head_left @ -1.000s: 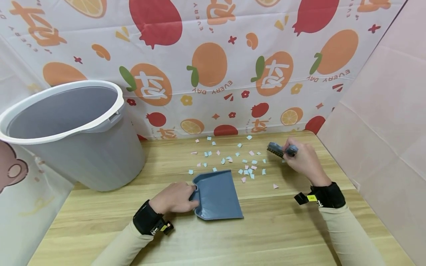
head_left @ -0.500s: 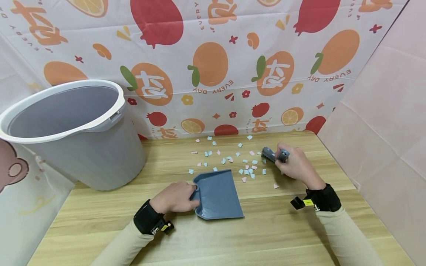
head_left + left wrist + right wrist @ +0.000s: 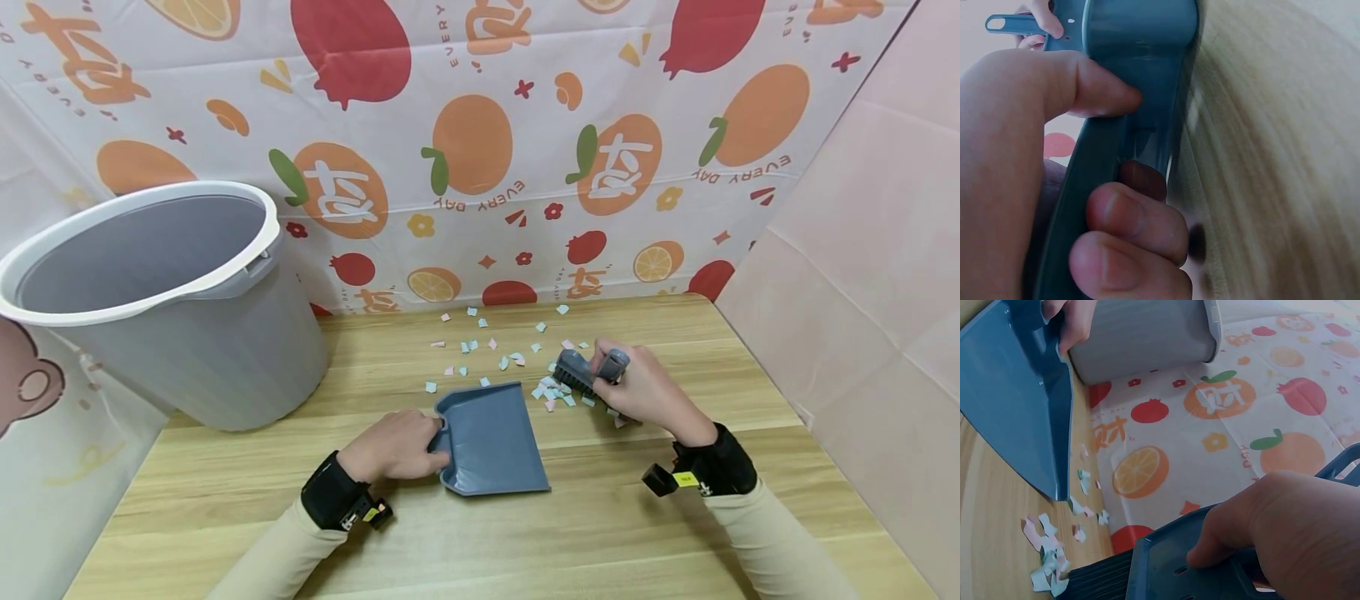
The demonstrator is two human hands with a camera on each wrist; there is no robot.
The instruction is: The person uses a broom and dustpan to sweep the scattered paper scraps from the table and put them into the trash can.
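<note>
A blue-grey dustpan [image 3: 491, 442] lies on the wooden table with its wide mouth facing right. My left hand [image 3: 397, 446] grips its handle; in the left wrist view the thumb and curled fingers [image 3: 1138, 215] wrap the handle. My right hand [image 3: 641, 387] holds a small blue-grey brush [image 3: 576, 368], bristles down on the table, just right of the dustpan's mouth. Pale blue and pink paper scraps [image 3: 551, 390] are bunched at the bristles. Other scraps [image 3: 504, 363] are scattered behind the dustpan. The right wrist view shows the bristles [image 3: 1100, 575] right against the bunched scraps.
A large grey bin [image 3: 225, 350] with a white rim stands at the back left of the table [image 3: 480, 550]. Behind the table hangs a white cloth [image 3: 405, 125] printed with fruit. A pale wall covering [image 3: 862, 250] runs along the right side.
My right hand has moved left and nearer with the brush, pushing scraps together close to the dustpan's mouth. The left hand and dustpan stay put.
</note>
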